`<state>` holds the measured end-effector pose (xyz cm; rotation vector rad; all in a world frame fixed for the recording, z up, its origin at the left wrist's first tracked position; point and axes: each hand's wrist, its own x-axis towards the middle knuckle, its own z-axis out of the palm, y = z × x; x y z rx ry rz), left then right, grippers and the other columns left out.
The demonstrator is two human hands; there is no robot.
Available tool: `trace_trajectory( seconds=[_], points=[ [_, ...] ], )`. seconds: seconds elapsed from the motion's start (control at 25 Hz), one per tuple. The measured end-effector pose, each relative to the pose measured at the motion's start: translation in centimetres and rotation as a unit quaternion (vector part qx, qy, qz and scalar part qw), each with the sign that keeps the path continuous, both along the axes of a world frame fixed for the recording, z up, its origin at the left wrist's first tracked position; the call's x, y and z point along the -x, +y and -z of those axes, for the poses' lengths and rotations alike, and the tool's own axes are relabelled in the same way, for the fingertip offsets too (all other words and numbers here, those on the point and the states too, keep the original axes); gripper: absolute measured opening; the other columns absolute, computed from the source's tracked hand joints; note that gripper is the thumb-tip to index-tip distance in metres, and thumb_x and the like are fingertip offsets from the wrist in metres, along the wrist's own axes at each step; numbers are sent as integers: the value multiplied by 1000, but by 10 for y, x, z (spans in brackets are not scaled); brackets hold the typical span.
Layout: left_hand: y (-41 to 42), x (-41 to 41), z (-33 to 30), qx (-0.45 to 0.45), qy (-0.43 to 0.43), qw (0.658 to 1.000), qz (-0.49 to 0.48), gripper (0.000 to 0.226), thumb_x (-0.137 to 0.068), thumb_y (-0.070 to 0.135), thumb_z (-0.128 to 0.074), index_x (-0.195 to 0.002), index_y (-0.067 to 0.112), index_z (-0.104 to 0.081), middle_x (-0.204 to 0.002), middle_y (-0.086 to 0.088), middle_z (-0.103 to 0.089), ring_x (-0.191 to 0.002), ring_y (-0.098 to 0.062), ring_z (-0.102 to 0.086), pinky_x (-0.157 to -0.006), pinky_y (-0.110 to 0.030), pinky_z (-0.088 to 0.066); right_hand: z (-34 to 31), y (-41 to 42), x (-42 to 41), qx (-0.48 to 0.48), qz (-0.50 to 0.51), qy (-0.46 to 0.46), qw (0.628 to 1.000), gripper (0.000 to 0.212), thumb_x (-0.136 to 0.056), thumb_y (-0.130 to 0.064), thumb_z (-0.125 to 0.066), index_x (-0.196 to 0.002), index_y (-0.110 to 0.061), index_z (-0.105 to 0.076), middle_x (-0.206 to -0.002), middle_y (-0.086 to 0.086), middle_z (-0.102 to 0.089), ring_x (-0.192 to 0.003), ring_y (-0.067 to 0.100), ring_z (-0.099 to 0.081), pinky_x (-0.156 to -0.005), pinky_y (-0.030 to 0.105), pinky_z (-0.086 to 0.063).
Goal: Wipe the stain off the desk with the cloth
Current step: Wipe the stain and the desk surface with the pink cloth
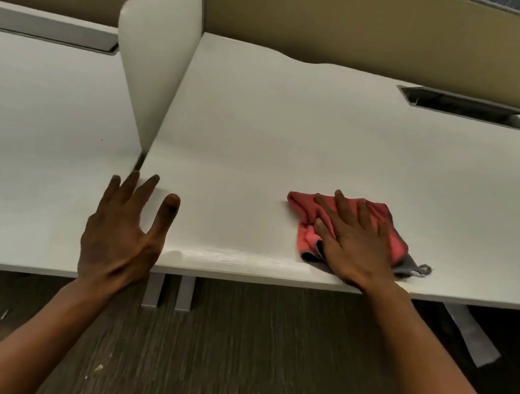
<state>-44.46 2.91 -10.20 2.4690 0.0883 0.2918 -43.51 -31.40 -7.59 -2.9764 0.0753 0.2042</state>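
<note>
The right hand (351, 239) presses flat, fingers spread, on the cloth (309, 217) to scrub the desk (294, 135), while the left hand (124, 228) hovers, fingers loose and empty

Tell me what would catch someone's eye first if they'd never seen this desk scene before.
The pink cloth stands out most, lying near the front edge of the white desk with the right hand pressed flat on it. The left hand is open with fingers spread, at the front edge near the foot of the white divider panel. A dark rectangular cable opening breaks the desk's far right side.
</note>
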Motion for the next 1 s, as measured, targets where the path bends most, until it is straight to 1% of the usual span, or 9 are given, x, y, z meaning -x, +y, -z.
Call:
trace_trajectory(
  seconds=[0.08,0.24,0.32,0.4,0.52,0.6,0.72,0.84,1.0],
  points=[
    [2,-1,-1,8,21,1000,16,102,-78,93,-7,-157,34,-31,-169,4,-20,-156,-18,-12,-122,-54,-20,9,28,10,10,-8,-25,1000,65,-100,-72,-11,-160,-53,5,-173,-10,13,-159,29,11,-125,61,5],
    [19,-7,-2,8,1,1000,5,92,-85,84,-14,-157,30,-35,-166,2,-28,-155,-20,-19,-123,-48,-20,21,24,41,-23,-131,-39,990,65,-91,-85,-1,-150,-66,15,-169,-22,18,-158,19,17,-123,52,12],
    [48,-17,3,49,-27,998,-39,90,-88,83,-17,-151,25,-45,-158,-4,-44,-147,-30,-38,-119,-51,-32,15,5,22,-15,-120,-12,993,59,-89,-84,2,-144,-72,18,-166,-25,22,-158,17,17,-124,51,11],
    [79,-23,13,57,-34,996,-65,91,-89,83,-17,-148,22,-49,-151,-8,-52,-139,-33,-47,-114,-52,-38,11,2,-6,14,-48,-3,999,58,-95,-77,-5,-149,-68,13,-171,-17,16,-160,23,13,-126,59,4],
    [96,-31,33,6,-5,999,-34,89,-90,79,-16,-151,20,-45,-157,-7,-45,-151,-25,-30,-121,-50,-27,11,38,-46,-4,51,-14,999,68,-98,-74,-13,-160,-51,3,-174,-6,8,-159,35,10,-123,69,1],
    [94,-43,40,-36,-2,999,-4,88,-91,75,-16,-153,18,-42,-160,-6,-40,-154,-22,-23,-122,-47,-23,12,74,-60,-9,39,-11,999,79,-91,-83,-10,-161,-48,4,-174,-4,9,-159,38,11,-121,71,3],
    [92,-67,43,-102,10,994,23,88,-93,72,-15,-155,14,-39,-163,-9,-35,-155,-25,-18,-124,-48,-21,15,100,-46,-6,-66,-23,998,91,-79,-94,-5,-159,-52,6,-174,-7,10,-159,34,11,-122,68,5],
    [90,-79,47,-144,36,988,46,95,-89,75,-5,-158,16,-32,-167,-8,-23,-157,-25,-10,-126,-47,-14,22,80,-7,-13,-165,-48,985,80,-81,-96,-9,-153,-65,9,-171,-20,13,-159,23,13,-125,58,6],
    [94,-80,50,-165,58,983,51,95,-88,76,2,-160,21,-25,-169,-6,-16,-158,-23,-4,-127,-44,-9,16,47,-34,2,-96,-32,995,76,-80,-95,-2,-151,-68,8,-170,-23,12,-160,18,11,-127,57,-1]
  ],
)
